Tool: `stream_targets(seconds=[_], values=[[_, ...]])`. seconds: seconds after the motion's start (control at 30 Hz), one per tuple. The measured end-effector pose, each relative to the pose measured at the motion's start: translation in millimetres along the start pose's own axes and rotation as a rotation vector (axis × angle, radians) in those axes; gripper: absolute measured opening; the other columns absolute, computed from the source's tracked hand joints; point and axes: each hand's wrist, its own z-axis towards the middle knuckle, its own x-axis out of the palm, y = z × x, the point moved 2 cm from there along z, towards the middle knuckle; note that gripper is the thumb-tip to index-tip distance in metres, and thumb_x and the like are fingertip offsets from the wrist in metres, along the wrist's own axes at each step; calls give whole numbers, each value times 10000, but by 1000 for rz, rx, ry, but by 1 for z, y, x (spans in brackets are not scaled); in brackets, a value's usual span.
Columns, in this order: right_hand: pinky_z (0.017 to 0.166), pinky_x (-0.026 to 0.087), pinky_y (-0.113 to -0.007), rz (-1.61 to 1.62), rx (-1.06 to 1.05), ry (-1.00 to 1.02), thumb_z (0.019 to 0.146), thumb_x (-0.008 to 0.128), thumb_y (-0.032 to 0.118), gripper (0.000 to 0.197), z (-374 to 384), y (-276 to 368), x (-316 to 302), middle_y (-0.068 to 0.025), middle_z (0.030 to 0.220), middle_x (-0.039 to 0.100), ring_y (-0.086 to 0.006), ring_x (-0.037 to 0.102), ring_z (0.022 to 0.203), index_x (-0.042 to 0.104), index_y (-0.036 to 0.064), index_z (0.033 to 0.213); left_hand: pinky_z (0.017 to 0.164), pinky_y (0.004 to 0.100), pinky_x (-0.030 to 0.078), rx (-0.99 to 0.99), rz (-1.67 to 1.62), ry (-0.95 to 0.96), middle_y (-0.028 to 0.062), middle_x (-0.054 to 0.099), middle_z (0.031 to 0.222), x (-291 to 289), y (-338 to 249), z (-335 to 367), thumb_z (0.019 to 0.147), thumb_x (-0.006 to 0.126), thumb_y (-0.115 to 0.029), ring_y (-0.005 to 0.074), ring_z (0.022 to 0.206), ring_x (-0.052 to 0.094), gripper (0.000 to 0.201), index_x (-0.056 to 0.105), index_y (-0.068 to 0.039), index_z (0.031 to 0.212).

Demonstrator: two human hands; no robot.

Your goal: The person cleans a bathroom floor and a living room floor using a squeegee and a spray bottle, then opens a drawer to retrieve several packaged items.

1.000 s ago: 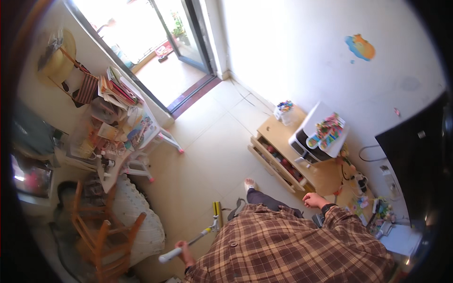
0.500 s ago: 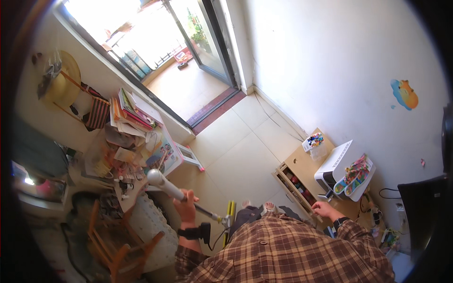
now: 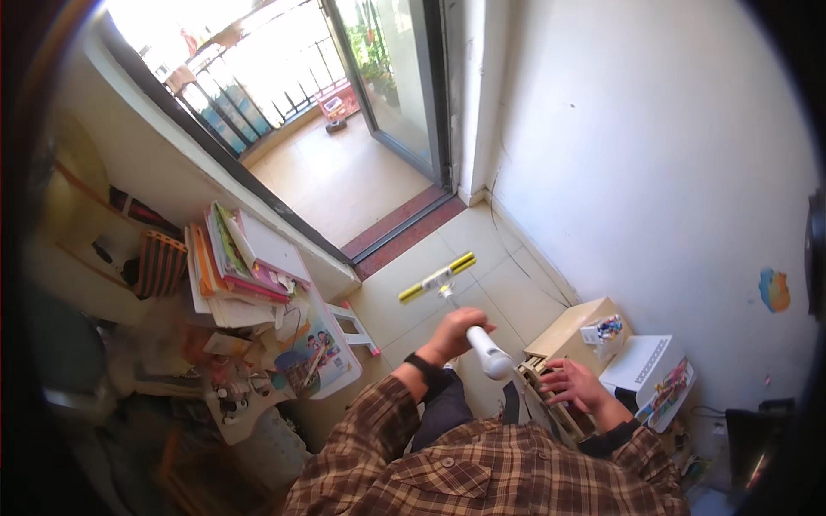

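My left hand (image 3: 454, 335) is closed around the white handle (image 3: 489, 353) of a long-handled mop, whose rounded top end tilts toward my body. The mop's narrow flat head (image 3: 437, 277), yellow along its length, is beyond that hand over the floor tiles. Most of the pole between is hidden behind my hand. My right hand (image 3: 578, 385) has its fingers apart and holds nothing. It hovers over the open drawer (image 3: 572, 417) of a light wooden cabinet, to the right of the handle's end.
On the cabinet (image 3: 568, 327) stand a clear tub of colourful small items (image 3: 605, 331) and a white box-shaped device (image 3: 637, 361). A cluttered desk (image 3: 340, 374) with stacked books (image 3: 249, 258) is at left. Ahead, a glass door (image 3: 387, 82) opens onto a balcony (image 3: 335, 185).
My left hand has swung the mop right and forward; its head has moved from beside my feet to the tiles ahead. My right hand has lifted slightly and spread its fingers.
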Motion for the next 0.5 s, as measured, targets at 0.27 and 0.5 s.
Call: stream_targets(seconds=[0.27, 0.5], values=[[621, 514, -344, 200, 143, 167, 831, 463, 215, 607, 135, 61, 114, -103, 983, 497, -162, 545, 786, 125, 186, 1334, 632, 350, 430, 68, 113, 222, 67, 500, 638, 13, 139, 24, 697, 609, -145, 263, 653, 519, 141, 488, -80, 662], [555, 470, -281, 364, 246, 131, 739, 469, 19, 734, 150, 28, 78, -82, 887, 476, -136, 497, 686, 98, 198, 1347, 727, 334, 418, 62, 128, 358, 43, 511, 687, 46, 167, 8, 705, 558, -112, 226, 724, 529, 64, 498, -91, 708]])
